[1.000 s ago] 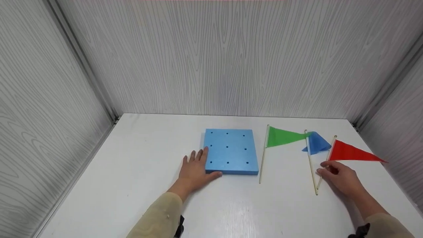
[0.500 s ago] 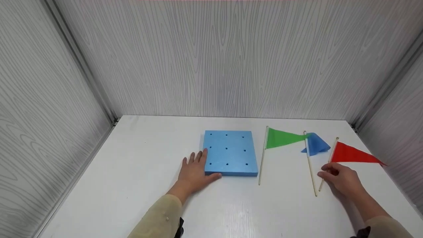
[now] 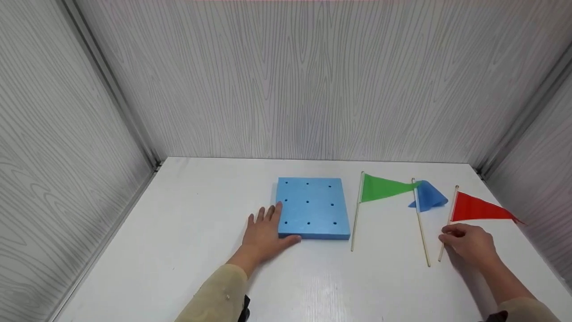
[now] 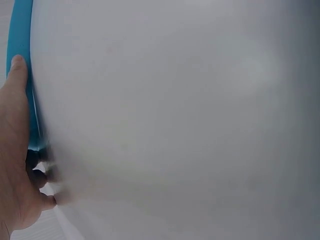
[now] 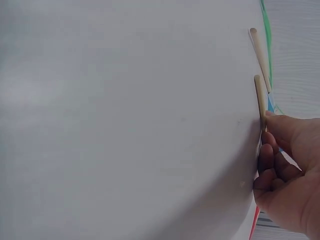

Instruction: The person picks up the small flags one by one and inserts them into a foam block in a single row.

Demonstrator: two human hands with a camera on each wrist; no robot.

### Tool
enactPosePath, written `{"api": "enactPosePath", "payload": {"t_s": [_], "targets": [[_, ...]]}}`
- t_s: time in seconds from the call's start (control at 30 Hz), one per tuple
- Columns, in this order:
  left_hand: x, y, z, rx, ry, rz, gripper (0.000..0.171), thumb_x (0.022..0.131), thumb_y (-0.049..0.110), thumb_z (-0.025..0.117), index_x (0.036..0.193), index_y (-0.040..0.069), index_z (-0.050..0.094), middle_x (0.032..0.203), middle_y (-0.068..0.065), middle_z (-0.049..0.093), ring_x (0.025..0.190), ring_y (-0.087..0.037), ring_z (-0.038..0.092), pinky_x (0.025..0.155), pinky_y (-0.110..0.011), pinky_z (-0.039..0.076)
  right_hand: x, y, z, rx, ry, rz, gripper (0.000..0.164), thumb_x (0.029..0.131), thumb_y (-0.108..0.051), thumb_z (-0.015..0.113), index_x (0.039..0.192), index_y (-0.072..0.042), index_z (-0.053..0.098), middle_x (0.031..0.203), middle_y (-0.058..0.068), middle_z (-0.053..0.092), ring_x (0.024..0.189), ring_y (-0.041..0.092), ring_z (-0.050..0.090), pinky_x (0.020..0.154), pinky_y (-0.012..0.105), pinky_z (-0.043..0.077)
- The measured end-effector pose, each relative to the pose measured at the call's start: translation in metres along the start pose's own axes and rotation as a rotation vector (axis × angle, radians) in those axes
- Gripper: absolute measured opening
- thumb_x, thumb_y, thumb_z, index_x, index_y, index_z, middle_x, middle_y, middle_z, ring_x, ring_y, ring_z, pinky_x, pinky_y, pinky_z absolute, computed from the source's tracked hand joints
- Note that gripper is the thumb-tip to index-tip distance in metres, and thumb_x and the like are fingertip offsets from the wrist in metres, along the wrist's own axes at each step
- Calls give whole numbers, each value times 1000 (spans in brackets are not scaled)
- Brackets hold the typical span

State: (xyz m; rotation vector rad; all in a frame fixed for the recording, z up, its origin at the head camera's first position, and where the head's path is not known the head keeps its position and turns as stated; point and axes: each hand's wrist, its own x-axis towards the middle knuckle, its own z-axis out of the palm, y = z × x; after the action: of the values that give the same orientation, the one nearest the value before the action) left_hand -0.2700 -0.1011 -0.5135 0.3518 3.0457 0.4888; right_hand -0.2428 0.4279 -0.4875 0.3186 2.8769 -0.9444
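My left hand (image 3: 262,235) lies with its fingers spread at the near left corner of a light blue board (image 3: 319,212) dotted with several small holes. Its thumb runs along the board's front edge, as the left wrist view also shows. With curled fingers my right hand (image 3: 470,241) pinches the thin stick of a red pennant flag (image 3: 478,208) at the right. In the right wrist view the wooden stick (image 5: 259,92) comes out between thumb and fingers, low over the table. A blue flag (image 3: 430,197) lies just left of it.
A green pennant flag (image 3: 380,188) lies between the board and the blue flag, its tip overlapping the blue flag's stick. The white table (image 3: 201,268) is bounded by grey wood-grain panels (image 3: 286,80) at the back and both sides.
My right hand has shifted slightly right with the red flag, so its stick's lower end now stands apart from the blue flag's stick. The left hand and board keep their place.
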Motion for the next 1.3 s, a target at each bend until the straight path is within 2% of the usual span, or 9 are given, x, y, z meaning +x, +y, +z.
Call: {"api": "enactPosePath", "payload": {"t_s": [0.17, 0.37, 0.5, 0.7, 0.87, 1.0, 1.17, 1.3], "targets": [[1, 1, 1, 9, -8, 0, 117, 90, 87, 52, 172, 14, 10, 173, -16, 25, 160, -42, 18, 127, -62, 11, 0, 0, 0, 13, -3, 25, 52, 100, -25, 74, 138, 7, 62, 135, 31, 62, 118, 51, 57, 79, 34, 62], [0, 0, -1, -11, 2, 16, 117, 91, 85, 54, 172, 12, 13, 172, -18, 27, 159, -44, 19, 127, -64, 12, 2, 1, 1, -15, -16, 2, 56, 99, -31, 76, 140, 5, 63, 137, 31, 61, 124, 54, 53, 85, 40, 62], [1, -2, -2, -10, 4, 21, 117, 91, 86, 53, 172, 12, 13, 172, -18, 27, 160, -43, 19, 127, -64, 12, 3, -1, -1, -71, -25, -31, 59, 97, -33, 78, 139, 6, 63, 131, 31, 64, 117, 52, 57, 82, 41, 63], [1, -2, -2, -9, 6, 23, 118, 90, 87, 52, 172, 12, 12, 172, -18, 27, 160, -43, 19, 127, -64, 12, 1, -7, -4, -83, -26, -41, 51, 98, -24, 77, 136, 8, 64, 124, 30, 67, 108, 47, 63, 76, 36, 63], [1, -2, 0, -8, -4, 16, 119, 89, 87, 52, 172, 12, 11, 172, -17, 26, 160, -43, 18, 127, -63, 11, -2, -8, 1, -31, 14, -19, 47, 98, -19, 73, 136, 9, 65, 120, 30, 68, 98, 39, 66, 70, 33, 62], [0, -2, 1, -12, -3, 11, 118, 90, 87, 53, 172, 13, 11, 173, -17, 26, 160, -42, 18, 127, -63, 12, -3, -6, 6, 21, 68, 17, 47, 99, -18, 71, 138, 7, 64, 125, 31, 66, 99, 38, 64, 67, 31, 60], [0, -2, 2, -12, -2, 11, 118, 90, 86, 53, 172, 13, 11, 173, -16, 26, 160, -42, 18, 127, -63, 12, -7, 0, 8, 144, 140, 84, 49, 102, -22, 66, 142, 5, 56, 129, 30, 63, 102, 37, 65, 67, 27, 59], [1, -2, 0, -13, 0, 12, 118, 90, 86, 53, 172, 13, 11, 173, -16, 26, 160, -42, 18, 127, -63, 11, -8, -3, 1, 253, 185, 144, 57, 107, -30, 63, 153, 1, 48, 129, 25, 62, 101, 30, 63, 67, 23, 57]]}}
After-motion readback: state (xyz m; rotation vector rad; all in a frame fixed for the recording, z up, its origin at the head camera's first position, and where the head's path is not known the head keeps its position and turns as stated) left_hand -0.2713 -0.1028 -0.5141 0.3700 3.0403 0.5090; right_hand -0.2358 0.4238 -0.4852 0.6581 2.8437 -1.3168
